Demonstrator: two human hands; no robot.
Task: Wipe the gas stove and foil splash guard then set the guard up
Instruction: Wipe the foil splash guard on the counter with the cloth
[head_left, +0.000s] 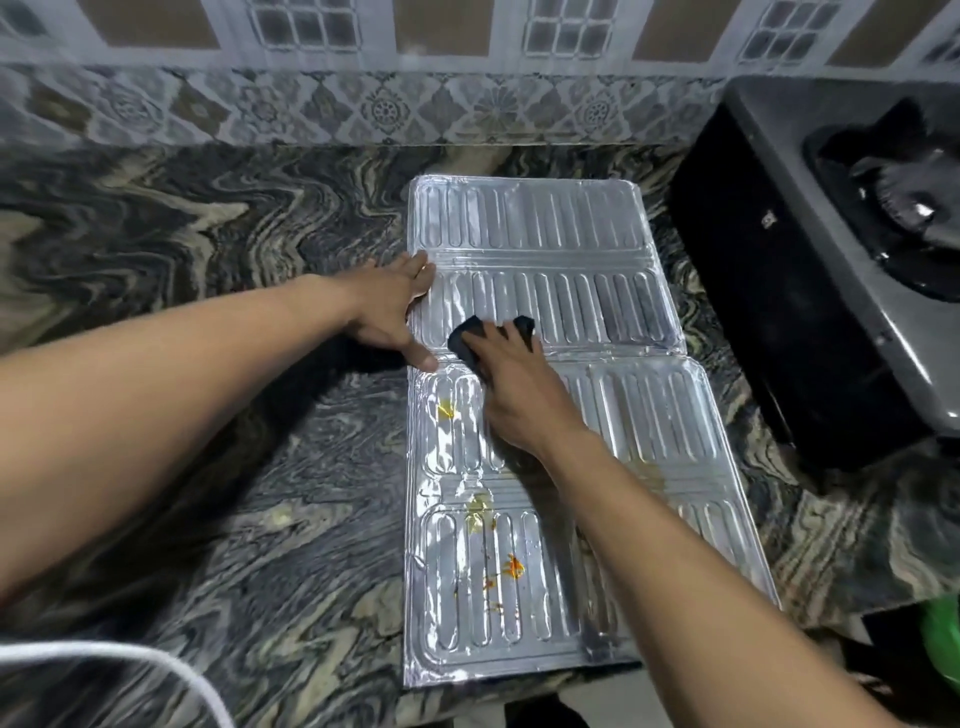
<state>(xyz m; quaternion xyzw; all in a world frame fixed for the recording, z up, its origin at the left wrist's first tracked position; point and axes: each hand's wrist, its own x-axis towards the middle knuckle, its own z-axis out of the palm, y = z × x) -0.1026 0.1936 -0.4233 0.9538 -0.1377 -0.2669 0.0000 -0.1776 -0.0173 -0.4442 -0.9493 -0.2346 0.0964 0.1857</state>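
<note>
The foil splash guard (561, 415) is laid flat on the bench (208, 364), its long axis running away from the person. A dark cloth (467, 338) is pressed mid-panel by the right hand (519, 400); orange stains (511, 566) lie nearer. The left edge is pinned by the open left hand (395, 312).

Foil splash guard (545, 415) unfolded flat on counter, orange-yellow stains near end; gas stove (831, 249) right.

Both forearms are bare to the frame's edge, with no sleeves, rings or watch visible.
</note>
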